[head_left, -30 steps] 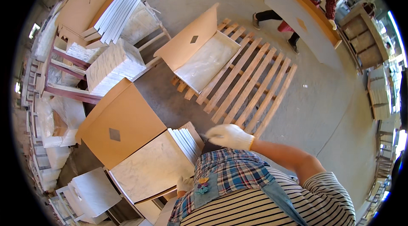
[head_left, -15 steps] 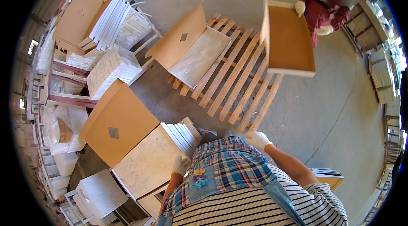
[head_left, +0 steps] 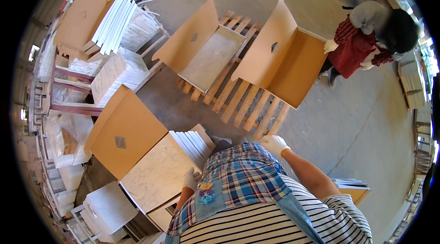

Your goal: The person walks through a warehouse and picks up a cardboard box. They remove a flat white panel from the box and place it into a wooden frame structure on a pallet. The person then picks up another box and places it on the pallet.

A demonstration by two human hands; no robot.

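My left hand (head_left: 189,179), in a white glove, is at the right edge of a marble slab (head_left: 153,175) that lies in an opened cardboard box (head_left: 126,136). Its fingers look stretched out along that edge, with nothing in them. My right hand (head_left: 274,145), also gloved, hangs in front of my checked apron, near the close end of a wooden pallet (head_left: 250,99). Its fingers curl downward out of sight, so what they hold, if anything, is hidden. On the pallet stand a box with a marble slab (head_left: 215,53) in it and an opened brown box (head_left: 298,67).
Across the pallet, a co-worker in a red apron (head_left: 353,53) has a gloved hand (head_left: 330,46) at the brown box's rim. Thin white slabs (head_left: 192,146) stand beside my slab. Marble stacks (head_left: 121,74) and a metal frame (head_left: 73,108) fill the left side.
The co-worker's box has come down leftward onto the pallet, its lid now leaning left. The co-worker has moved down and right. My right hand has shifted slightly up and left.
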